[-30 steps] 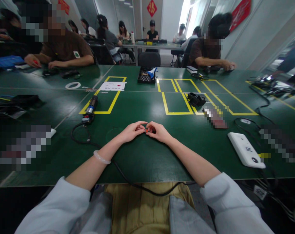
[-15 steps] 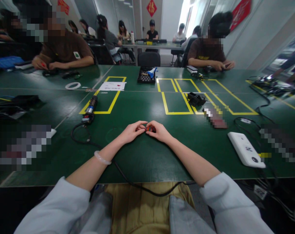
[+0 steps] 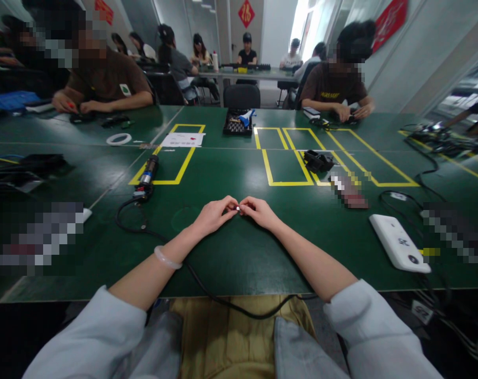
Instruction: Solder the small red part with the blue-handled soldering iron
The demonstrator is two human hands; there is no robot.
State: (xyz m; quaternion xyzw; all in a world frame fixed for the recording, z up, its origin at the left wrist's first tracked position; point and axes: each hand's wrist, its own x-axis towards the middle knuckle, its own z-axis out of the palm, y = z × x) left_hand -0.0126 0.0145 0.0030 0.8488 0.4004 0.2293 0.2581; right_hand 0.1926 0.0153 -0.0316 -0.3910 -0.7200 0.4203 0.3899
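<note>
My left hand (image 3: 218, 215) and my right hand (image 3: 258, 211) meet fingertip to fingertip just above the green table (image 3: 239, 252). Between them is a tiny piece with a white face (image 3: 237, 208), pinched by thumbs and forefingers. Most of it is covered by the fingers, so its kind cannot be made out. Both hands are closed on it. A light bracelet circles my left wrist. To the left of my left hand lies a dark cylindrical device (image 3: 148, 171) with a black cable (image 3: 207, 292) running under my left forearm and over the table's front edge.
A white power bank (image 3: 398, 242) lies to the right, near a black plastic part (image 3: 318, 161) and a blurred-out phone-like item (image 3: 351, 192). Farther back are a black tray (image 3: 231, 125), a paper sheet (image 3: 183, 139) and a white ring (image 3: 118, 139). Two people work across the table.
The tiny piece has been turned between my fingers: orange and green showed before, a white face shows now. My right fingers have straightened slightly. The person across on the right lowered their hands.
</note>
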